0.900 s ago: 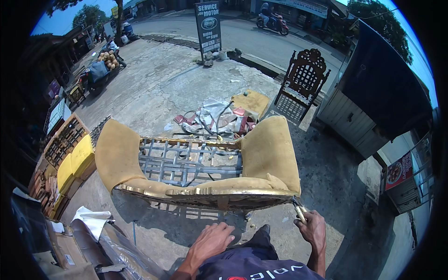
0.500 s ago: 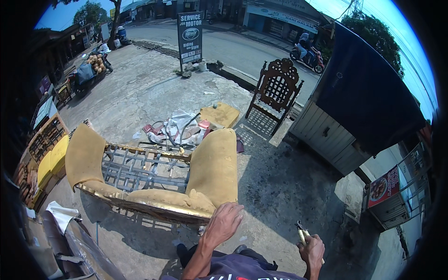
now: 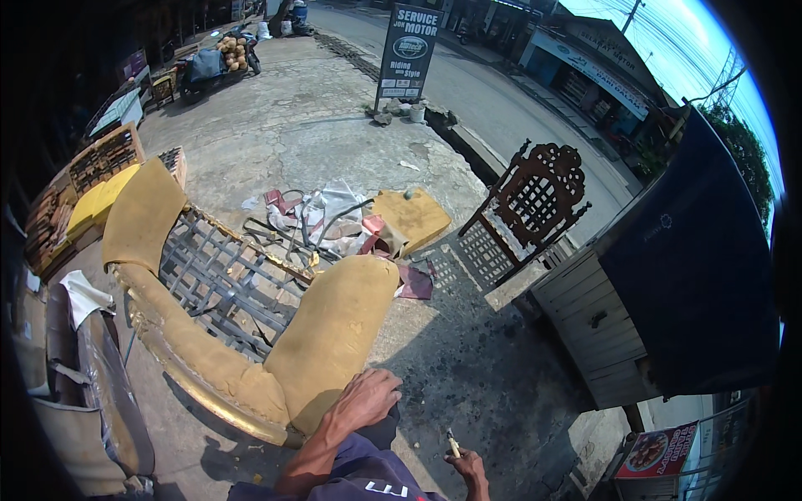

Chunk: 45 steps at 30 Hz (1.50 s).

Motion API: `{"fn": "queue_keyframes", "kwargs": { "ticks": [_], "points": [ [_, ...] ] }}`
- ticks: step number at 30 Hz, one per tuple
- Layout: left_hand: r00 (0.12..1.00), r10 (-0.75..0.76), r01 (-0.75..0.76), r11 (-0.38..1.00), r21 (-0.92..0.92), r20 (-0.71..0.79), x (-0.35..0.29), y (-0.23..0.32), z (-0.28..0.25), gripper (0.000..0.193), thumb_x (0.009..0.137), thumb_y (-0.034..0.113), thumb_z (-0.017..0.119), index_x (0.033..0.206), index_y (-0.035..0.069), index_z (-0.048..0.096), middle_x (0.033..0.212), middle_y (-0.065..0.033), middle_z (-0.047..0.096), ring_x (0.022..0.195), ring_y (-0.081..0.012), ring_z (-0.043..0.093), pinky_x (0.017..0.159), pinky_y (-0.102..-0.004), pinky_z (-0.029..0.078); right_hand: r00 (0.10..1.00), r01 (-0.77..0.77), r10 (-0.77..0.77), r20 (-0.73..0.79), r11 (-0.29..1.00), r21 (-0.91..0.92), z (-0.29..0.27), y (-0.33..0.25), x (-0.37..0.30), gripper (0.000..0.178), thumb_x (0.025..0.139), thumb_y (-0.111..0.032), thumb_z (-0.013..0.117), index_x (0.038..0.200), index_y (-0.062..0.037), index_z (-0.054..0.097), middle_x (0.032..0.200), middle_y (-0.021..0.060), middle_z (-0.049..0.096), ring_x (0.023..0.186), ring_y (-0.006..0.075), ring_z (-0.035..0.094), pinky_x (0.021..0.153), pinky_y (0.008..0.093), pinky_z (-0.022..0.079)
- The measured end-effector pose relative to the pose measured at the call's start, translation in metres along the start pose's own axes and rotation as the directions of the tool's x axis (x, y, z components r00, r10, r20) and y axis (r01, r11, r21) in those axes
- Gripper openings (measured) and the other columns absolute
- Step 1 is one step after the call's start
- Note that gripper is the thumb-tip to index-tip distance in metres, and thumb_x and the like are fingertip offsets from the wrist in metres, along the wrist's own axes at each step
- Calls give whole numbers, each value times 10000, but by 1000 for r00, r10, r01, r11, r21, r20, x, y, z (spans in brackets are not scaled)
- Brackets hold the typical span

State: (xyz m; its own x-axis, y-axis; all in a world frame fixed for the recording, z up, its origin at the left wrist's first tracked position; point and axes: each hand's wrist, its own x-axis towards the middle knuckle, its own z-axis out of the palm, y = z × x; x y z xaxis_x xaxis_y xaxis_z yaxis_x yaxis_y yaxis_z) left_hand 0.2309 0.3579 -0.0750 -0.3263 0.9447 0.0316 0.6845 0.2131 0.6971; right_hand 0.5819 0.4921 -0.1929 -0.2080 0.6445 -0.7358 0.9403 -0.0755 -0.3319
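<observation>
A sofa frame with worn tan padding stands in front of me, its seat bare down to grey woven webbing (image 3: 221,288). My left hand (image 3: 366,402) is beside the lower outer end of the nearer padded arm (image 3: 338,334); its fingers are loosely bent and hold nothing I can see. Whether it presses on the padding, I cannot tell. Low at the right, my right hand (image 3: 469,464) is closed round the pale handles of pliers (image 3: 454,442), whose dark jaws point up and away. A gilded rail (image 3: 209,409) runs along the sofa's near edge.
Beyond the sofa lie scraps of fabric and straps (image 3: 326,221) and a yellow foam block (image 3: 411,219). A carved dark chair back (image 3: 535,200) stands before a cabinet under a blue tarp (image 3: 685,275). Rolled material (image 3: 109,392) lies left; a signboard (image 3: 408,54) stands by the road.
My view has turned and shifted, and the sofa appears rotated and closer. Both hands appear further left in view, the left one still by the sofa arm, the right still holding the pliers.
</observation>
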Motion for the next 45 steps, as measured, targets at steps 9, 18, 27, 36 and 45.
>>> {"fn": "queue_keyframes", "kwargs": {
  "ticks": [9,18,27,36,45],
  "points": [
    [895,264,-314,946,86,361,223,47,-11,408,992,333,640,1289,55,613,1217,-174,652,1152,-388,634,980,-582,484,967,-219,134,215,869,443,-59,-5,87,295,836,-274,801,1021,-53,738,741,36,636,644,151,582,600,328,463],
    [802,-404,273,903,332,439,386,-83,89,335,967,214,649,1274,98,715,1306,-140,670,1264,-375,587,1016,-662,418,966,-71,4,259,966,250,-166,-109,231,243,839,-245,780,946,-43,697,724,28,618,607,147,562,572,324,445],
    [704,-635,309,676,669,316,402,-210,164,397,996,279,602,1359,136,675,1360,-143,655,1284,-355,566,1028,-665,366,867,487,-482,-128,873,15,-294,-329,495,328,901,-218,723,1153,-10,708,730,2,590,593,117,547,540,301,441],
    [424,-861,880,464,95,282,253,-139,231,407,1013,332,571,1331,97,668,1287,-150,682,1179,-342,608,971,-579,418,865,466,-470,175,627,-624,-293,-492,519,446,814,-300,774,1193,-64,748,1004,149,773,917,273,740,808,414,558],
    [-235,-784,615,-578,-537,574,50,-32,288,442,1030,385,541,1303,59,661,1214,-156,709,1074,-330,649,913,-494,470,596,789,-50,802,222,-573,-138,-513,528,565,801,-479,784,1263,-157,741,1124,169,758,1038,345,720,901,435,540]
  ]
}}
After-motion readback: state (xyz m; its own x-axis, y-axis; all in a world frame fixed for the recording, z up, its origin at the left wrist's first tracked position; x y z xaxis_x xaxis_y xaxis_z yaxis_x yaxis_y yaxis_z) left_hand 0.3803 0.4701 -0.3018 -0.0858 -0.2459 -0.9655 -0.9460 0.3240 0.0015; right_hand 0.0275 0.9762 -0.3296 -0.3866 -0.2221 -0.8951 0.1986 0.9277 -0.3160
